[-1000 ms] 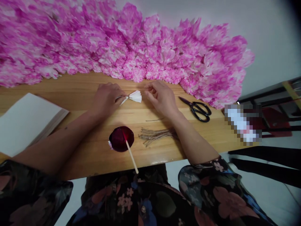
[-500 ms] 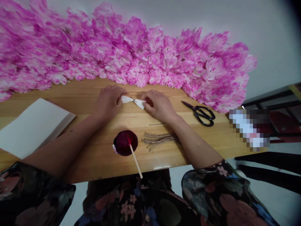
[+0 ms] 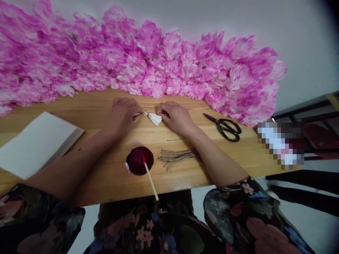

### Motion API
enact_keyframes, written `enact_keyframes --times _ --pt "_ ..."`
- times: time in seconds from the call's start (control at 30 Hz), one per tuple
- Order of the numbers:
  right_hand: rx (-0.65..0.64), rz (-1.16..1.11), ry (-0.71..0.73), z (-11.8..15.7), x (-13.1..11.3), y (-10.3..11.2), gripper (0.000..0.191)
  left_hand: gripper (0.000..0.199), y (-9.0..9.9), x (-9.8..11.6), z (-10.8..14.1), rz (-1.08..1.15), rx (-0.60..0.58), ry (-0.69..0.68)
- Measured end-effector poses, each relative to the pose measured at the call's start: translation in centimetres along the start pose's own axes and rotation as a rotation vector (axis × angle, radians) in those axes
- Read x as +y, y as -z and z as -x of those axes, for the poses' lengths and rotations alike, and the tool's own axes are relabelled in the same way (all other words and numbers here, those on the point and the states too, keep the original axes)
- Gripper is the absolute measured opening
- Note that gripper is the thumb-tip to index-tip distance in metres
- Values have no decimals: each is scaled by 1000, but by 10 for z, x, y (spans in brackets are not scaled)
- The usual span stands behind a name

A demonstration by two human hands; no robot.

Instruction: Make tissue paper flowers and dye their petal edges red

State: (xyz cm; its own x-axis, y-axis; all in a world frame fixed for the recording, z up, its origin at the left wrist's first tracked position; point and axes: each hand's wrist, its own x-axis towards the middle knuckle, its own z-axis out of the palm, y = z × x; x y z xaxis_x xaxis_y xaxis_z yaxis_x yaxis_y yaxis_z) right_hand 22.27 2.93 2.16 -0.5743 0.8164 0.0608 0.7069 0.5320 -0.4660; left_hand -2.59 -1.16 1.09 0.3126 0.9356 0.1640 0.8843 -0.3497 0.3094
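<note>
A small piece of pleated white paper (image 3: 155, 119), gathered at a narrow waist, is held between my hands above the wooden table. My left hand (image 3: 123, 114) is closed, its fingers pinching the paper's left part, which they mostly hide. The right part fans out in view. My right hand (image 3: 174, 114) has its fingers curled together at the upper right edge of that fan; its exact grip is partly hidden. Nearer me stands a round dish of dark red liquid (image 3: 136, 160) with a wooden stick (image 3: 151, 181) resting in it. A bundle of thin brown wires (image 3: 177, 157) lies beside it.
Black-handled scissors (image 3: 227, 128) lie to the right. On the left is a stack of white paper sheets (image 3: 39, 141). Pink and white paper flowers (image 3: 148, 60) line the table's back. A blurred-out item (image 3: 280, 144) sits at the right end of the table (image 3: 111, 187).
The white paper has shifted slightly, and my left fingers now cover most of its left side. My right fingers have drawn up along the right fan, leaving more of it exposed.
</note>
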Motion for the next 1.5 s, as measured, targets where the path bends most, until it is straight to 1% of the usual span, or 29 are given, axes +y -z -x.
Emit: enact_keyframes --times 0.1,0.17,0.23,0.3,0.4,0.47,0.57,0.63,0.7,0.83,0.9,0.97,1.03,1.1,1.17,1.27,1.37,1.5 --pt "12 43 -15 2 3 3 15 24 -1 0 0 -23 3 -18" --pt "67 43 -32 5 8 5 15 24 -2 -1 1 -7 23 -52" --pt "135 13 -26 8 12 5 18 25 -3 0 1 37 16 -83" --pt "165 -24 12 9 12 4 25 25 -1 0 0 81 17 -55" --pt "103 -50 84 9 8 2 33 28 6 1 -1 114 69 48" --pt "51 -54 117 7 6 0 35 30 10 0 -1 118 81 67" --pt "22 -55 141 4 7 -2 34 28 10 -4 0 84 57 3" --pt "15 -54 150 4 8 -2 30 23 8 -7 0 33 32 -66" --pt "7 -44 155 4 8 -2 27 20 6 -8 0 -7 -1 -108" --pt "-19 -19 159 6 5 -1 22 20 11 -2 0 -41 -80 -100" --pt "-22 -24 155 6 4 -1 23 19 13 3 0 -71 -98 -101" --pt "-16 -50 154 5 3 -2 28 20 13 7 1 -112 -91 -121" --pt "-10 -93 163 4 4 -4 31 24 10 10 1 -154 -56 -152" --pt "-18 -129 179 3 3 -4 29 30 7 11 2 -181 -27 -189" --pt "-30 -132 187 3 2 -5 25 35 5 12 2 -193 -25 -208" --pt "-45 -76 172 3 -4 -4 20 36 6 14 2 -184 -49 -195" --pt "-44 12 144 4 -8 -4 20 33 6 16 3 -138 -52 -178" --pt "-37 84 132 3 -9 -3 21 31 -1 13 7 -126 13 -197"
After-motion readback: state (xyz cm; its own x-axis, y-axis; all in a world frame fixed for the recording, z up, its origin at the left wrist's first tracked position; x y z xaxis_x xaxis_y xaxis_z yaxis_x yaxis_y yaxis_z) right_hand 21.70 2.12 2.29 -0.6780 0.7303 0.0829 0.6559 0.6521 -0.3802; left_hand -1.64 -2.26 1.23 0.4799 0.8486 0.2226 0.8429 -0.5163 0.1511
